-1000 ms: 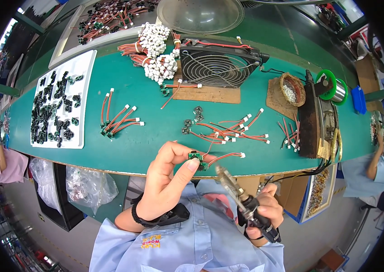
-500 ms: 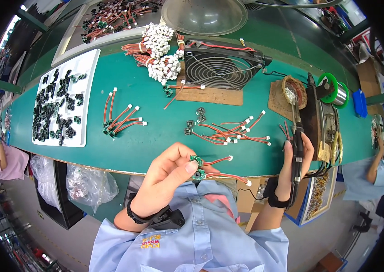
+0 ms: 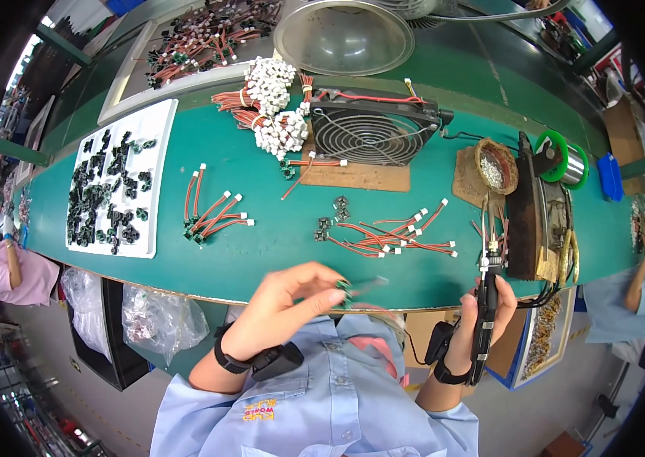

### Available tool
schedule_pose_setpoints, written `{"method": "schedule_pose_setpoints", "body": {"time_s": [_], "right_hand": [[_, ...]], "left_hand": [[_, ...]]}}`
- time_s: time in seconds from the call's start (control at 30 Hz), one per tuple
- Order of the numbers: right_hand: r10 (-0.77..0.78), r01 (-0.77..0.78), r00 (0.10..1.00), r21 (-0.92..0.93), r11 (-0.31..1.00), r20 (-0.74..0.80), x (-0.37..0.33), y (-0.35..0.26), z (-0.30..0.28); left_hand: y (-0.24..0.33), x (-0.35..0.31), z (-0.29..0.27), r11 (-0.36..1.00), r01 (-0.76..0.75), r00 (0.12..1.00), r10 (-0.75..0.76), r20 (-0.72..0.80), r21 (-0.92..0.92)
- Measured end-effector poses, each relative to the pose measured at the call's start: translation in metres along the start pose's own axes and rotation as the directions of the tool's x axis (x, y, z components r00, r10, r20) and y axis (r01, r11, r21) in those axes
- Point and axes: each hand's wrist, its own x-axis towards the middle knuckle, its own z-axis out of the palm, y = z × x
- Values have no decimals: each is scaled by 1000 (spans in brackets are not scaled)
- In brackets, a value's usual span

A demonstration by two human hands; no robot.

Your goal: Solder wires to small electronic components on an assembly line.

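My left hand is closed on small green circuit boards with red wires, pinched between thumb and fingers above the table's front edge. Boards and wires are smeared by motion, so their exact number is hard to make out. My right hand grips a black soldering iron, its thin metal tip pointing away from me toward the round tip-cleaning dish. Between the hands and the fan, loose red wires with white connectors lie beside small dark board parts. A cluster of wired boards rests further left.
A white tray of small black parts stands at left. Behind are bundled white connectors and a black fan on cardboard. At right are a solder spool and a dark metal stand. Other people sit at both sides.
My right hand has drawn the soldering iron back toward me, its tip leaving the cleaning dish. My left hand has shifted slightly right and nearer, and the held boards are now blurred.
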Motion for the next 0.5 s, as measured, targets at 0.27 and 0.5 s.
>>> {"method": "schedule_pose_setpoints", "body": {"time_s": [0.27, 0.5], "right_hand": [[-56, 56, 998, 22, 998, -4, -1, -5, 4], [-33, 34, 999, 67, 997, -8, -4, -8, -2]], "left_hand": [[18, -18, -29, 797, 80, 983, 35, -178, 598], [64, 22, -50, 907, -66, 952, 182, -247, 416]]}}
